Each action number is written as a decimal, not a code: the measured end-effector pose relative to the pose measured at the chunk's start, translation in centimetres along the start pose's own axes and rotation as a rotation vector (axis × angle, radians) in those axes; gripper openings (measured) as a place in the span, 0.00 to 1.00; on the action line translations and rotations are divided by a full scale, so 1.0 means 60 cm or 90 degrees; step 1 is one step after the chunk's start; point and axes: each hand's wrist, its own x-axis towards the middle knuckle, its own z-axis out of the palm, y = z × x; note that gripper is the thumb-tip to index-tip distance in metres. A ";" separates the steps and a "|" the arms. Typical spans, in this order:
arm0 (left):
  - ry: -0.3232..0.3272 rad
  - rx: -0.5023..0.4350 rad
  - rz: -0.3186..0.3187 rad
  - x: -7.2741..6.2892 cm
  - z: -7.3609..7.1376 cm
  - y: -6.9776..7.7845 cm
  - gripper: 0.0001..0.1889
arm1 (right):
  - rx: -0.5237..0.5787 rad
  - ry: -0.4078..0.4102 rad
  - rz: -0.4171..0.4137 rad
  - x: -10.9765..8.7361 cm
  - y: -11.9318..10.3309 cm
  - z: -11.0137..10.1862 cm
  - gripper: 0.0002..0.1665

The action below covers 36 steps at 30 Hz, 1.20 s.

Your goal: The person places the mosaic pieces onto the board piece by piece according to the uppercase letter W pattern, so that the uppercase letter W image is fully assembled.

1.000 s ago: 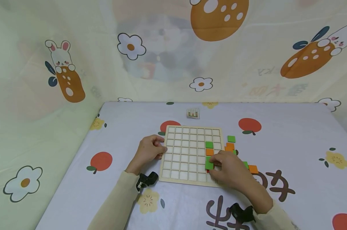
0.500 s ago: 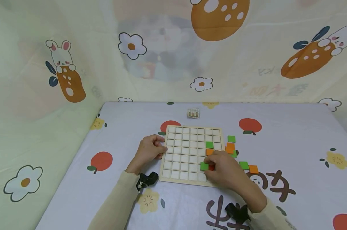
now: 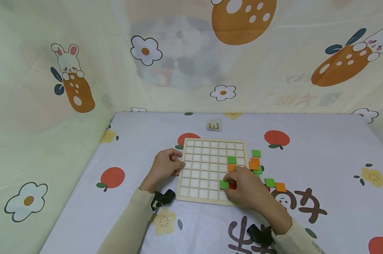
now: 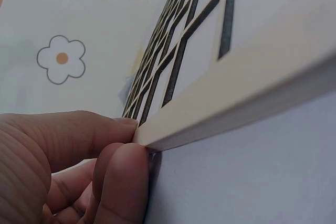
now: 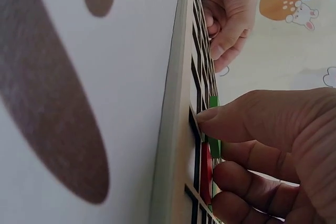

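A pale wooden grid board (image 3: 195, 165) lies on the table. My left hand (image 3: 164, 164) pinches its left edge between thumb and forefinger; in the left wrist view the forefinger (image 4: 94, 132) lies on the wooden rim. Over the lower right part of the grid, my right hand (image 3: 250, 188) pinches a green square tile (image 3: 224, 184) between thumb and fingers. Just right of that tile, a red tile (image 3: 232, 185) shows partly under the fingers. Farther up that column, a green tile (image 3: 231, 159) and an orange tile (image 3: 231, 168) sit in cells. My right palm hides the board's lower right corner.
Loose tiles lie right of the board: a green tile (image 3: 256, 153), overlapping orange tiles (image 3: 254, 164), another green tile (image 3: 269, 182) and an orange tile (image 3: 280, 187). A small card with a printed grid (image 3: 214, 125) lies behind the board. Patterned cloth covers table and walls.
My right hand has shifted slightly left, taking the green tile one column left and a little nearer. The red tile shows more now. My left hand has stayed at the board's edge.
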 end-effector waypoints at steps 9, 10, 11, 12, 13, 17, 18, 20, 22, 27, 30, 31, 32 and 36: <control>-0.001 0.009 0.003 0.001 0.000 0.000 0.15 | 0.000 0.001 -0.002 -0.002 -0.002 -0.003 0.14; -0.001 0.009 0.002 0.001 0.000 0.000 0.15 | 0.002 0.000 -0.002 -0.002 -0.003 -0.003 0.14; -0.001 0.009 0.001 0.000 0.000 0.000 0.15 | 0.002 -0.001 -0.001 -0.002 -0.003 -0.004 0.14; -0.002 0.009 0.000 0.000 0.000 0.001 0.16 | 0.003 -0.002 -0.001 -0.002 -0.003 -0.004 0.14; -0.002 0.009 0.000 0.000 0.000 0.001 0.16 | 0.004 -0.004 0.000 -0.001 -0.004 -0.004 0.14; -0.002 0.008 -0.003 0.000 0.000 0.001 0.15 | 0.003 -0.007 0.001 -0.001 -0.004 -0.004 0.14; -0.002 0.009 -0.001 0.000 -0.001 0.001 0.16 | 0.003 -0.007 0.001 -0.001 -0.004 -0.004 0.14; -0.002 0.008 0.000 0.000 -0.001 0.001 0.15 | 0.004 -0.007 0.000 -0.001 -0.003 -0.004 0.14; -0.002 0.008 0.004 0.001 -0.001 0.001 0.15 | 0.006 -0.005 -0.001 -0.001 -0.003 -0.004 0.14; -0.001 0.006 0.005 0.001 0.000 0.001 0.15 | 0.011 -0.006 -0.004 -0.001 -0.003 -0.004 0.14; 0.000 0.003 0.000 0.000 0.000 0.003 0.15 | 0.007 -0.005 -0.005 -0.001 -0.003 -0.004 0.14; 0.000 0.001 -0.003 -0.001 0.000 0.004 0.15 | 0.004 -0.004 -0.005 -0.002 -0.003 -0.004 0.15; 0.001 -0.001 -0.006 -0.001 0.000 0.005 0.15 | 0.001 -0.003 -0.005 -0.002 -0.003 -0.004 0.15; 0.004 -0.002 -0.013 -0.003 0.001 0.007 0.15 | -0.012 0.006 -0.006 -0.004 -0.004 -0.003 0.17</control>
